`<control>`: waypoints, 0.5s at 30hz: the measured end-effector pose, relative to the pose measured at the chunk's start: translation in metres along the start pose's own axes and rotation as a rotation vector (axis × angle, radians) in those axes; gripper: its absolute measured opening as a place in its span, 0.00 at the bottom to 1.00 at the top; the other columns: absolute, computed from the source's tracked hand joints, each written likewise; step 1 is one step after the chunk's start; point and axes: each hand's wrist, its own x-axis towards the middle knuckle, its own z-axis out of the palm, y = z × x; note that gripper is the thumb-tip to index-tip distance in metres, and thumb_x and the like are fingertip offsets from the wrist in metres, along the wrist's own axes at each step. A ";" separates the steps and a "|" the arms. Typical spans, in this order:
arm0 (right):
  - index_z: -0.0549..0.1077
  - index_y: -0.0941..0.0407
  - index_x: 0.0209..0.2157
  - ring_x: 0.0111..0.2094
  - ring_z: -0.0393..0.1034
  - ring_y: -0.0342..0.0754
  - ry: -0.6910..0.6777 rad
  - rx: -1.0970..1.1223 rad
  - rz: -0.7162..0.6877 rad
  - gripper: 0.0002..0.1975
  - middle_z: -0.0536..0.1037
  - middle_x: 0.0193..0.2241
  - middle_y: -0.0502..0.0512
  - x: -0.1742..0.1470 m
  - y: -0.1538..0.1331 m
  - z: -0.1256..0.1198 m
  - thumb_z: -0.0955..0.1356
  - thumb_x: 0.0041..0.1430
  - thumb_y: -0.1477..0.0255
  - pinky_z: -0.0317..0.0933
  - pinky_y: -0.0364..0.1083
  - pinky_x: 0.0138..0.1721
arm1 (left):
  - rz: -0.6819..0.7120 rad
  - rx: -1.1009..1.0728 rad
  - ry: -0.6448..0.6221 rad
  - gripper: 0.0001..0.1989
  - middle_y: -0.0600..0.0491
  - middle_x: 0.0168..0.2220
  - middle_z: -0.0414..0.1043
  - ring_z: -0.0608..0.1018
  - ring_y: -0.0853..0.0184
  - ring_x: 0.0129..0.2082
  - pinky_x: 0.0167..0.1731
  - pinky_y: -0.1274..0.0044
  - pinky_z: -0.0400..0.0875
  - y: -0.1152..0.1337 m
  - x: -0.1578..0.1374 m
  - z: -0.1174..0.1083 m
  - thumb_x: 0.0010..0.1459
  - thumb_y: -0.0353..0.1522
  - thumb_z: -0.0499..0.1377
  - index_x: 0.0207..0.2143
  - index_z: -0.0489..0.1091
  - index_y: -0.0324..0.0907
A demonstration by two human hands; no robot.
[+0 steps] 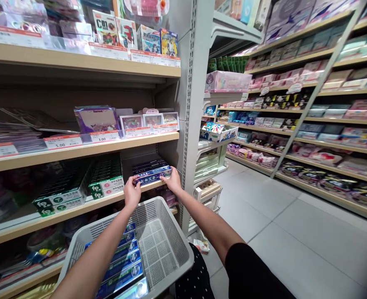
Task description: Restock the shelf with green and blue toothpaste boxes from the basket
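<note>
On the lower shelf, a short stack of long dark blue boxes (153,175), which look like toothpaste boxes, lies at the right end. My left hand (132,193) grips the front boxes at their left end, its fingers closed. At the right end my right hand (172,181) pinches the same boxes, thumb on the front face. More dark boxes sit behind them. Below my arms stands a grey plastic basket (183,259) with a row of blue and white boxes (130,259) along its left side. My left forearm hides part of that row.
Green and white boxes (107,185) fill the shelf to the left. A grey shelf upright (191,104) stands close to my right hand. Price tags line the shelf edge above (102,139). Across the tiled floor (279,236), other shelves hold packaged goods (329,155).
</note>
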 end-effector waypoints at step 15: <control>0.61 0.52 0.54 0.50 0.69 0.54 -0.123 -0.119 0.062 0.38 0.73 0.51 0.58 0.028 0.000 0.007 0.76 0.42 0.62 0.62 0.52 0.51 | 0.130 0.219 0.022 0.13 0.44 0.44 0.71 0.75 0.56 0.46 0.48 0.65 0.69 -0.004 0.012 0.005 0.61 0.30 0.51 0.48 0.66 0.41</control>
